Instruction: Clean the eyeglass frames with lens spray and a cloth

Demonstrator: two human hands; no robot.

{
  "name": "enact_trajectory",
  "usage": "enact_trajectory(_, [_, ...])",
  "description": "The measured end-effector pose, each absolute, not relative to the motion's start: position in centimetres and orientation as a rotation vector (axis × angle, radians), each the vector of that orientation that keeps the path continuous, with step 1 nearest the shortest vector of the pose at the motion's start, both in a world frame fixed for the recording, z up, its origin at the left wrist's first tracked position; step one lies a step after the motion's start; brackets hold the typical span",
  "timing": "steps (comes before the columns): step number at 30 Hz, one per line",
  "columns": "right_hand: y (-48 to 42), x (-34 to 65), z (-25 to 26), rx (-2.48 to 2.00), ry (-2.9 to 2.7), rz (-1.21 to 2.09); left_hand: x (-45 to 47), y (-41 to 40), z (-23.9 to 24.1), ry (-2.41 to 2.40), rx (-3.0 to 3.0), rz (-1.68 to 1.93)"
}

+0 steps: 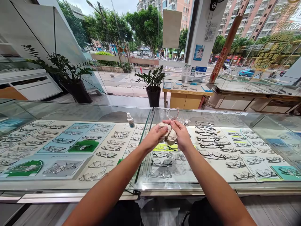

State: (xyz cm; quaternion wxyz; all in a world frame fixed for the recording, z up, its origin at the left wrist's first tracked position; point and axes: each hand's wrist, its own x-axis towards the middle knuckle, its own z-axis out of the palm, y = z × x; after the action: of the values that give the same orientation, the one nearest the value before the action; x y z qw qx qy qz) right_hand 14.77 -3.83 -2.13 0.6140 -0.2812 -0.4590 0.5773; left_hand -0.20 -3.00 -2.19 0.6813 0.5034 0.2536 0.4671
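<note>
My left hand and my right hand are closed together over the glass counter, fingers pinching a bunched beige cloth. Just beyond my fingertips, a thin eyeglass frame sticks up with a pinkish temple tip. The cloth and fingers hide most of that frame, and I cannot tell which hand grips it. On the counter top to the left stands a small white bottle with a dark label. Below my hands, rows of eyeglasses lie under the glass.
The glass display counter spans the width before me, its metal-edged front near my lap. Potted plants stand behind it. A wooden display table with more glasses is by the window, and another glass case stands at right.
</note>
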Motion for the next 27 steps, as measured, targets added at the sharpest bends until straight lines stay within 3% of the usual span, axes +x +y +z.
enact_trajectory(11, [-4.31,14.66,-1.6,-0.696,-1.252,1.196,0.44,-2.82,-2.6,0.69,1.176,1.246])
enact_trajectory(21, [-3.77,14.93,-2.41,-0.679,-1.097,1.299,0.12,-3.06,-2.5,0.667,1.178,1.156])
enact_trajectory(27, [-3.95,14.56,-2.4,-0.638,-1.138,1.3,0.24,-2.95,-2.2,0.713,1.273,1.294])
